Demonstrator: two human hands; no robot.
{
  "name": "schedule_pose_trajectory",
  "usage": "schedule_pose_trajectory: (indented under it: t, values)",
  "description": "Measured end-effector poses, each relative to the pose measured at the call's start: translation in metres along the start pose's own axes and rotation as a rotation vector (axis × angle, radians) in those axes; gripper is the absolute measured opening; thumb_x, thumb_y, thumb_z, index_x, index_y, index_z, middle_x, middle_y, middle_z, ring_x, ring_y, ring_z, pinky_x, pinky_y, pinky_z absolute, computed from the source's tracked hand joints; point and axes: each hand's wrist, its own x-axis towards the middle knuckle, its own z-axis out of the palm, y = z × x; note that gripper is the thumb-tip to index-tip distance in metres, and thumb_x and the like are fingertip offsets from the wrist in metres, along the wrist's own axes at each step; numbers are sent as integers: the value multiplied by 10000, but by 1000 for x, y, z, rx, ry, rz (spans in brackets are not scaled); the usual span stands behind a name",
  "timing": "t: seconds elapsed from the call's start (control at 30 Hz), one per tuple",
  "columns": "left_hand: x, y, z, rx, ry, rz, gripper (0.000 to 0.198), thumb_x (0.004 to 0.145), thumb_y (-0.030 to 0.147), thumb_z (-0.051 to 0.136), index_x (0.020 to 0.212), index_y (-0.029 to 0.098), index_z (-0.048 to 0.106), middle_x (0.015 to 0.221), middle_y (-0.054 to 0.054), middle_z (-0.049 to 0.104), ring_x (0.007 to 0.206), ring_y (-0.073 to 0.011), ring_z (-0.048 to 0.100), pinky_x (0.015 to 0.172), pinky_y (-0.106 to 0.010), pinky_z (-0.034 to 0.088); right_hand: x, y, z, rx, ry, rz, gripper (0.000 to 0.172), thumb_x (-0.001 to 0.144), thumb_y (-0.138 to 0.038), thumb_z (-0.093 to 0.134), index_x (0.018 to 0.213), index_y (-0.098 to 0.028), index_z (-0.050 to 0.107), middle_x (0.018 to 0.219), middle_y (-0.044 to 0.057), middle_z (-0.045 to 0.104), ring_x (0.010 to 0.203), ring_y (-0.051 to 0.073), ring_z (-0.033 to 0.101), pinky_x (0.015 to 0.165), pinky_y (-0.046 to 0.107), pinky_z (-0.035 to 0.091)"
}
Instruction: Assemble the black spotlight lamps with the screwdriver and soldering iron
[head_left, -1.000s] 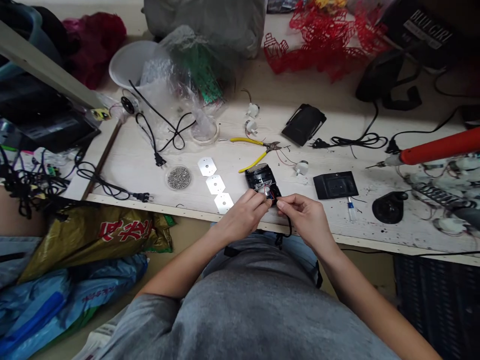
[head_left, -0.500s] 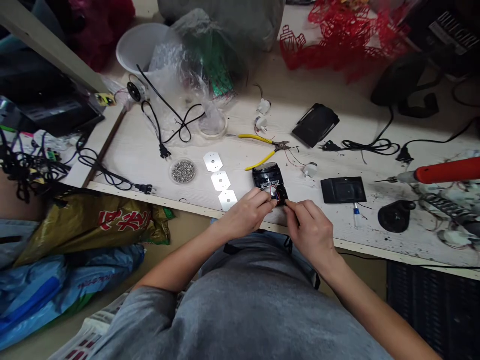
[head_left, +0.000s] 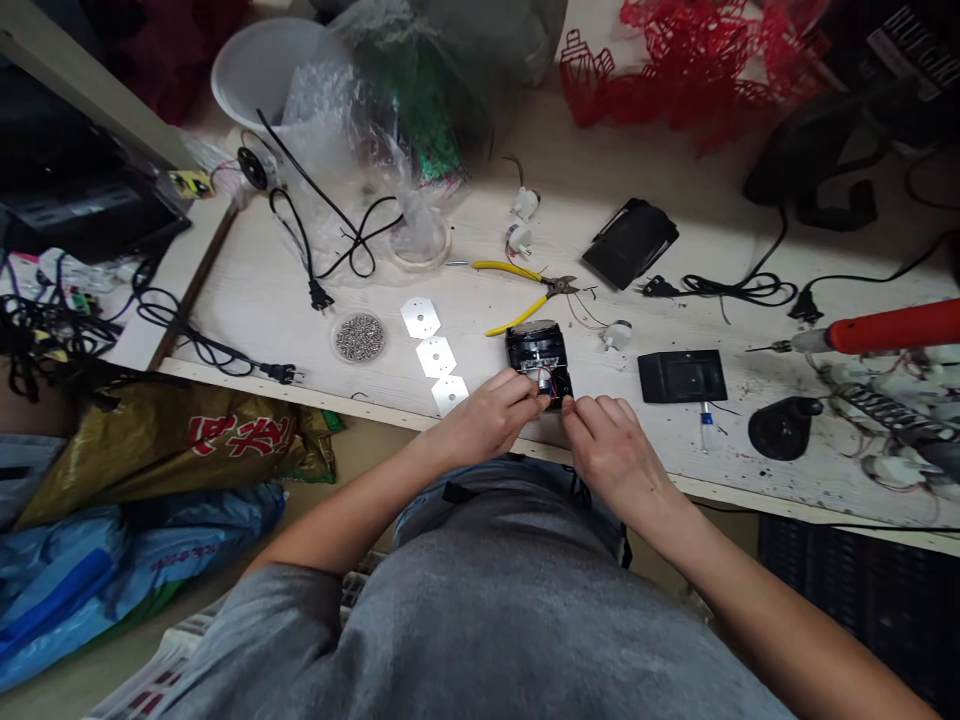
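Note:
A black plastic housing [head_left: 536,345] with red and blue wires inside lies at the front edge of the table. My left hand [head_left: 495,415] is closed at its lower left side, fingertips on the wires or the rim; which one is hidden. On the lower right corner of the housing, my right hand [head_left: 609,445] has its thumb and fingers pinched together. Just behind the housing are yellow-handled cutters [head_left: 555,287]. A small white motor [head_left: 617,335] with thin wires sits to the right.
Metal plates [head_left: 436,357] and a dish of screws [head_left: 360,337] lie on the left. To the right are a black case [head_left: 682,377], a black round part [head_left: 784,427] and a red-handled tool [head_left: 892,328]. A black cover [head_left: 631,243] lies farther back.
The view has shifted slightly. My right hand's fingertips have moved a little left and up along the housing's edge, and its fingers are bunched closer. My left hand stays at the housing.

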Motion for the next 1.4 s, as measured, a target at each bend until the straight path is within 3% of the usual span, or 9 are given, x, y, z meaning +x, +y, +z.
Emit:
schedule_pose_trajectory:
  t: [0.13,0.37,0.7,1.0,1.1,1.17,1.2,1.3,1.4]
  values:
    - [2,1,-2,-5,-26,1,259,1046,172,362,1155,143,595,1014,-90,617,944,-207,561,828,-353,552,0,-4,10,-31,72,63,239,940,-4,455,830,-154,606,747,71,545,704,216,449,626,340,386]
    - [1,-3,-6,-12,17,-2,182,1026,154,449,1031,135,631,967,-84,626,923,-190,560,821,-323,561,-13,-7,21,409,244,288,152,976,-111,558,1101,-186,602,848,36,608,751,159,616,658,286,535]
    - [1,-4,-6,-19,20,-10,200,1036,175,438,1013,145,635,961,-78,634,914,-178,570,810,-305,563,-9,7,16,515,259,402,214,958,-231,625,1167,-210,667,850,22,609,761,161,632,695,308,544]
    - [5,-15,-12,-63,24,82,174,1021,206,496,1019,142,658,960,-87,650,909,-175,595,801,-301,566,-3,5,11,235,48,223,218,989,-185,502,995,-144,715,772,64,583,697,196,521,629,340,441]
    - [5,-18,-14,25,1,110,179,1017,187,498,1079,152,662,982,-82,671,901,-173,599,786,-300,557,10,38,2,395,87,279,258,1008,-318,530,951,-180,741,825,64,616,729,178,580,668,329,495]
    - [2,-18,-14,127,12,114,215,1007,147,489,1146,174,650,1011,-75,689,901,-177,606,785,-323,547,28,78,1,351,146,430,325,969,-445,599,1128,-198,737,971,108,641,853,233,621,745,403,533]
    - [1,-18,-13,178,30,121,241,999,126,488,1178,182,639,1032,-74,697,914,-182,611,799,-337,542,39,101,3,313,149,502,481,915,-500,665,1290,-198,675,1128,158,625,1021,303,617,844,480,533]
    - [-3,-17,-11,283,97,163,284,974,90,512,1232,162,607,1079,-90,706,991,-201,613,879,-375,535,71,165,19,290,27,663,1194,554,-608,921,1546,-174,418,1509,283,368,1395,518,342,1054,671,383]
    - [-5,-14,-9,307,147,190,312,950,73,539,1254,124,587,1082,-109,706,1023,-215,613,923,-396,528,91,206,44,332,-36,662,1256,455,-680,901,1497,-125,473,1443,298,438,1358,519,384,1068,639,363]
